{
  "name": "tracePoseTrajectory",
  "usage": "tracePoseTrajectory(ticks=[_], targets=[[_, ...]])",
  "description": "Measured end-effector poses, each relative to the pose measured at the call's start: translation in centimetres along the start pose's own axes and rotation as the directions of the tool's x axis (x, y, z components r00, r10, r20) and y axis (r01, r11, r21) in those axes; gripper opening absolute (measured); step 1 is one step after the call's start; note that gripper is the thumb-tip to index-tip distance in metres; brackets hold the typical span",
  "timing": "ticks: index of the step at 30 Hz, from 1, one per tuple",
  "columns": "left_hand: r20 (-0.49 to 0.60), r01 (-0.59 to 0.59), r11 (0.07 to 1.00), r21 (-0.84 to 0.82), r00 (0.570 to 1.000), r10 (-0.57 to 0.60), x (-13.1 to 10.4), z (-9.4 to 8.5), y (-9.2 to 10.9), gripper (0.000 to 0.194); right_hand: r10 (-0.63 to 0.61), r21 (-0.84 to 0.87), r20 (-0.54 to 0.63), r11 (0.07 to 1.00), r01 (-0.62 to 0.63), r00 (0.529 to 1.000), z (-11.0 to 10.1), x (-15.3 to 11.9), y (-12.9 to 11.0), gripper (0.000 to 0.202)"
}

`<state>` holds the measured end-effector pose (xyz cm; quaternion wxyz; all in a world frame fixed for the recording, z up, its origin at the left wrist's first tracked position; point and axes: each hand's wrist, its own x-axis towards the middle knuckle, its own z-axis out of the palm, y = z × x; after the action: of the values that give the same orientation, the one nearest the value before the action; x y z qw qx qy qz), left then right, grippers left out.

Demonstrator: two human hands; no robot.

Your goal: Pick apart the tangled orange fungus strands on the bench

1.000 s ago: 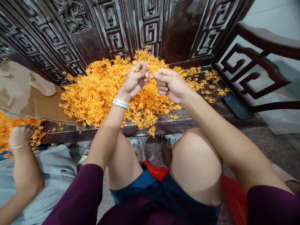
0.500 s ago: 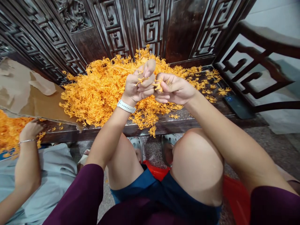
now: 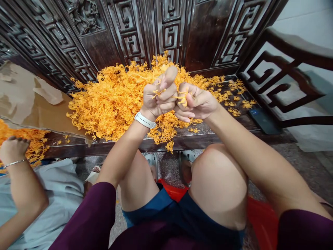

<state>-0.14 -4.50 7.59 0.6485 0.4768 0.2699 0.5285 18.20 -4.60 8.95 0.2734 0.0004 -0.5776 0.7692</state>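
In the head view, my left hand (image 3: 160,95), with a white watch band (image 3: 145,120) at the wrist, is closed on a thin orange strand. My right hand (image 3: 196,102) pinches a small orange stringy piece (image 3: 183,98) between thumb and fingers. Both hands are close together, fingertips nearly touching, above a large heap of orange stringy pieces (image 3: 111,104). The heap lies on a dark wooden bench (image 3: 208,138), and some pieces hang over its front edge.
A torn cardboard sheet (image 3: 52,111) stands left of the heap. Beyond it, another person's hand (image 3: 14,149) is over more orange pieces. A dark phone (image 3: 265,121) lies at the bench's right end, beside the carved armrest (image 3: 288,55). Carved panels rise behind.
My two hands have shifted slightly right, and the orange piece in my right hand shows more fully. The other person's hand has moved left.
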Motion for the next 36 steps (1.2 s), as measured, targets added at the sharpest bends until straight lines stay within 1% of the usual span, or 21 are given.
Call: tracePoseTrajectory(ticks=[4,5,7,9,11,13,15,17,19,21,23,24,25,26,28,29,30,32,33,35,36], targets=[[0.084,-0.037,0.996,-0.086,0.995,0.044,-0.5,1.9,0.4,0.048,0.001,0.074,0.098,0.997,-0.008,0.995,0.2,0.0,-0.2,0.045],[0.068,-0.024,0.994,-0.111,0.997,0.031,-0.7,2.5,0.6,0.047,-0.024,0.105,0.147,0.994,0.009,0.989,0.3,0.0,-0.3,0.041],[-0.060,-0.030,0.986,-0.162,0.998,0.021,-1.3,3.6,1.1,0.045,-0.101,0.190,0.246,0.980,0.055,0.964,0.5,0.4,-0.4,0.036],[-0.249,-0.090,0.979,-0.184,0.968,0.042,-1.8,4.6,1.4,0.048,-0.157,0.297,0.360,0.954,0.047,0.920,0.6,0.9,-0.3,0.036],[-0.367,-0.119,0.979,-0.165,0.929,0.051,-2.4,5.3,1.7,0.052,-0.198,0.394,0.470,0.919,-0.003,0.860,0.6,1.7,-0.2,0.033],[-0.394,-0.102,0.985,-0.140,0.918,0.039,-2.8,5.6,1.7,0.055,-0.241,0.426,0.571,0.904,-0.032,0.785,0.5,2.2,-0.2,0.026],[-0.379,-0.092,0.987,-0.129,0.925,0.037,-2.9,5.6,1.6,0.054,-0.265,0.407,0.616,0.913,-0.012,0.742,0.5,2.4,-0.3,0.022],[-0.304,-0.080,0.988,-0.130,0.952,0.037,-2.7,5.2,1.5,0.053,-0.231,0.370,0.584,0.929,-0.002,0.778,0.4,2.1,-0.6,0.020],[-0.205,-0.048,0.992,-0.114,0.978,0.024,-2.1,4.3,1.4,0.051,-0.169,0.345,0.462,0.939,-0.001,0.871,0.1,1.6,-0.8,0.023],[-0.155,-0.004,0.998,-0.064,0.988,-0.006,-1.4,3.0,1.7,0.047,-0.080,0.296,0.258,0.955,0.000,0.963,-0.5,1.2,-0.8,0.024],[-0.185,-0.003,1.000,-0.025,0.983,-0.002,-0.6,1.3,2.2,0.039,0.000,0.241,-0.032,0.970,0.007,0.999,-1.4,1.1,-0.4,0.024],[-0.230,-0.025,0.999,-0.032,0.973,0.017,-0.3,0.3,2.5,0.034,0.034,0.221,-0.205,0.975,0.013,0.978,-2.0,1.0,0.0,0.023],[-0.271,-0.047,0.998,-0.051,0.962,0.032,0.0,-0.6,2.8,0.029,0.064,0.211,-0.374,0.977,0.017,0.925,-2.7,1.0,0.5,0.023],[-0.311,-0.075,0.994,-0.077,0.949,0.048,0.2,-1.6,3.1,0.027,0.093,0.198,-0.518,0.980,0.014,0.850,-3.5,0.9,1.0,0.024],[-0.336,-0.133,0.978,-0.159,0.939,0.073,0.4,-3.1,3.5,0.029,0.187,0.184,-0.693,0.980,-0.079,0.696,-5.3,0.4,1.9,0.023],[-0.317,-0.149,0.966,-0.212,0.945,0.077,0.3,-3.6,3.7,0.031,0.220,0.185,-0.744,0.975,-0.122,0.631,-6.3,0.1,2.2,0.023],[-0.300,-0.142,0.958,-0.249,0.952,0.063,0.3,-4.0,3.8,0.034,0.199,0.174,-0.789,0.980,-0.099,0.581,-7.5,-0.3,2.2,0.023],[-0.292,-0.110,0.957,-0.270,0.956,0.028,0.0,-4.1,3.9,0.035,0.010,0.075,-0.868,0.991,0.111,0.496,-9.9,-1.2,1.8,0.026],[-0.289,-0.091,0.958,-0.271,0.957,0.010,0.0,-4.0,3.9,0.036,-0.130,-0.030,-0.899,0.971,0.238,0.418,-11.1,-1.6,1.4,0.029],[-0.278,-0.056,0.963,-0.264,0.960,-0.020,-0.1,-3.3,3.9,0.036,-0.291,-0.194,-0.907,0.930,0.311,0.304,-13.5,-2.4,0.7,0.041],[-0.269,-0.036,0.966,-0.256,0.962,-0.035,0.0,-2.8,3.9,0.037,-0.341,-0.260,-0.894,0.923,0.284,0.291,-14.4,-2.7,0.4,0.047]])
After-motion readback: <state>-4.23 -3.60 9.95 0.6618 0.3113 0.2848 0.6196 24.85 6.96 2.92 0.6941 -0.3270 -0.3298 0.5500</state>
